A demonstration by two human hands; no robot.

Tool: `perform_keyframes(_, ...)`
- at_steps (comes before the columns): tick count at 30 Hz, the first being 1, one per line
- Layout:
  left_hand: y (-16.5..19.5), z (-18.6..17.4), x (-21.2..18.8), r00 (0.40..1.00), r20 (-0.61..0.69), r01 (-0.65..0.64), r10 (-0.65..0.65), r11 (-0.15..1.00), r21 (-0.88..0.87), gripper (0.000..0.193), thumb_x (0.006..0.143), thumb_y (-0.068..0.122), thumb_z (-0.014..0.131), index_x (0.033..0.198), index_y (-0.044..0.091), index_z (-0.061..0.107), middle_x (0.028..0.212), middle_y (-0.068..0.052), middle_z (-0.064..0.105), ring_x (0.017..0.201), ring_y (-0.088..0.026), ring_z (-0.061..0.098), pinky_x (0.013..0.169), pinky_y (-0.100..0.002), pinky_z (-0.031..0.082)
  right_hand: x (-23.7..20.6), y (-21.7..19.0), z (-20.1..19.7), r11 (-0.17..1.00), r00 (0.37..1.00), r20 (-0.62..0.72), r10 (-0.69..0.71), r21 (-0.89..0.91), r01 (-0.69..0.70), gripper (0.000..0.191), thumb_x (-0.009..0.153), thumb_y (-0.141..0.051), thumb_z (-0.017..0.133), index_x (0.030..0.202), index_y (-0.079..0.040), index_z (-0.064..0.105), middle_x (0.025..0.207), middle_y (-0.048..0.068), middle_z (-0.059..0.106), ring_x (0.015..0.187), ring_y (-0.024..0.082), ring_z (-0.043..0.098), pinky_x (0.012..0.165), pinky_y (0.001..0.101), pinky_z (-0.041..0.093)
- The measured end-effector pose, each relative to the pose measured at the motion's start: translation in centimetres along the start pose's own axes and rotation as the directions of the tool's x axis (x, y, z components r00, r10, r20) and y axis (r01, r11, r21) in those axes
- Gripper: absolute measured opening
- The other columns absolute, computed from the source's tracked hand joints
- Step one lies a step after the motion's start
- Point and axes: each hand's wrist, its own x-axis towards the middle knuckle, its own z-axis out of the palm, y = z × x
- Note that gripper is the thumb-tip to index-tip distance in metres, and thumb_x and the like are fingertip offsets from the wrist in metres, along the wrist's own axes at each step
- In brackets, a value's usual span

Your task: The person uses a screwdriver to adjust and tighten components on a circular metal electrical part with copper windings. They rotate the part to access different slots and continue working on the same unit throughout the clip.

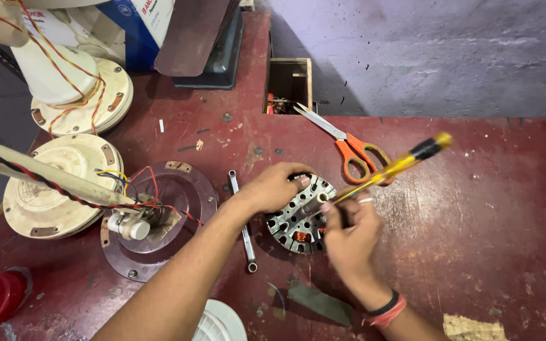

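Left hand (276,187) clamps the stator (299,215) at frame centre; right hand (349,233) grips the screwdriver (394,168) — keep it steady, tip seated

The dull grey metal stator (298,215) shows copper windings, on a scuffed, matt maroon-painted table (475,240).

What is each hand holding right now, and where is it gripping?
The right hand holds a yellow screwdriver low on its shaft, near the tip. The left hand grips the stator by its top rim.
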Motion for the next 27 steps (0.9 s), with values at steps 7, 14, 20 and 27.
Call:
perform_keyframes(7,-0.5,0.2,0.4,0.995,-0.039,-0.088,0.09,0.995,0.038,0.038,0.097,0.027,0.059,0.131,0.014,0.067,0.131,-0.013,0.069,0.125,-0.03,0.064,0.105,-0.04,0.047,0.0,-0.2,0.1,0.994,0.996,0.009,-0.089,0.072,0.088,0.027,0.088,0.004,0.07,0.111,0.0,0.056,0.088,0.006,0.071,0.081,0.006,0.065,0.068,0.0209,0.051)
perform_keyframes(14,-1.1,0.4,0.6,0.994,-0.053,-0.092,0.095,0.994,0.053,0.037,0.097,0.028,0.059,0.13,0.012,0.067,0.13,-0.014,0.069,0.124,-0.031,0.063,0.105,-0.041,0.047,0.0,-0.8,0.0,0.999,0.999,-0.048,-0.011,-0.048,0.009,0.02,0.09,0.0,0.073,0.104,0.0,0.059,0.081,0.008,0.071,0.068,0.009,0.059,0.058,0.024,0.044)
perform_keyframes(20,-1.0,0.3,0.5,0.998,-0.045,-0.048,0.05,0.998,0.046,0.038,0.096,0.028,0.058,0.13,0.012,0.066,0.128,-0.014,0.07,0.123,-0.031,0.065,0.104,-0.041,0.049,0.0,-0.7,-0.1,0.996,0.997,-0.073,-0.036,-0.08,0.03,0.02,0.092,-0.002,0.074,0.104,0.0,0.058,0.082,0.008,0.07,0.068,0.008,0.061,0.059,0.0231,0.046)
perform_keyframes(27,-0.5,0.0,0.2,0.999,-0.042,-0.005,0.008,0.998,0.067,0.039,0.096,0.028,0.058,0.131,0.012,0.065,0.129,-0.015,0.068,0.125,-0.033,0.063,0.105,-0.042,0.047,-0.2,-0.5,0.1,0.993,0.995,-0.091,-0.049,-0.114,0.038,0.022,0.09,0.0,0.076,0.104,0.001,0.06,0.084,0.009,0.07,0.073,0.009,0.061,0.064,0.0255,0.048)
